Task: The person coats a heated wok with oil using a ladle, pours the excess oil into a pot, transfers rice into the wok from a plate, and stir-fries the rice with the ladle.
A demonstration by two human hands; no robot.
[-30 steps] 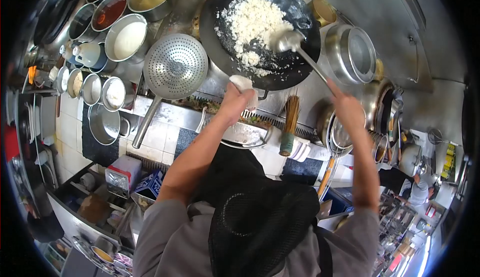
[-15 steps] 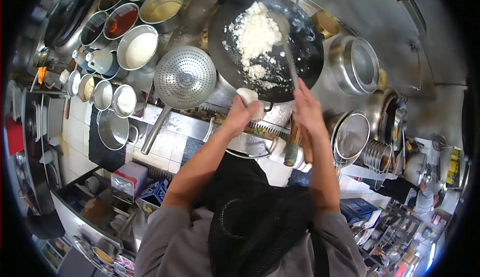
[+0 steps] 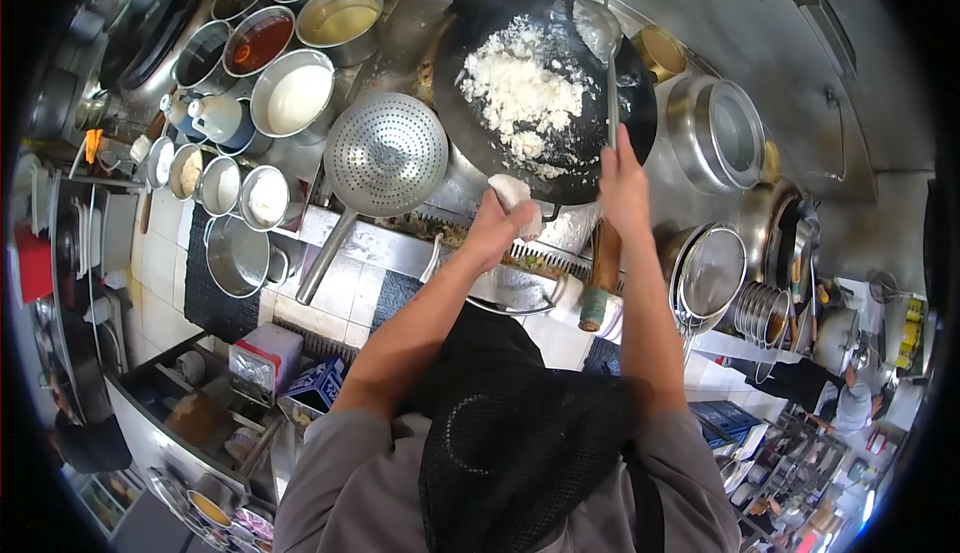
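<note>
My right hand (image 3: 625,188) is closed around the handle of a long metal ladle (image 3: 597,28). The ladle's bowl is at the far right side of a black wok (image 3: 465,123). White crumbly food that looks like rice (image 3: 525,88) lies in a loose mound in the wok, with small bits scattered around it. At the wok's near rim, my left hand (image 3: 490,236) grips a folded white cloth (image 3: 513,193). Whether the cloth wraps a wok handle is hidden. A wooden handle with a green-wrapped end (image 3: 594,308) lies below my right hand.
Left of the wok rests a perforated strainer (image 3: 385,153). Beyond it stand metal pots of sauces, including a red one (image 3: 262,41) and a white one (image 3: 300,98), and small seasoning bowls (image 3: 265,198). A large metal pot (image 3: 690,133) and sieves (image 3: 712,271) are on the right.
The ladle has swung from the food to the wok's far right side, and my right hand has shifted slightly with it. The white food is spread wider. My left hand stays at the rim.
</note>
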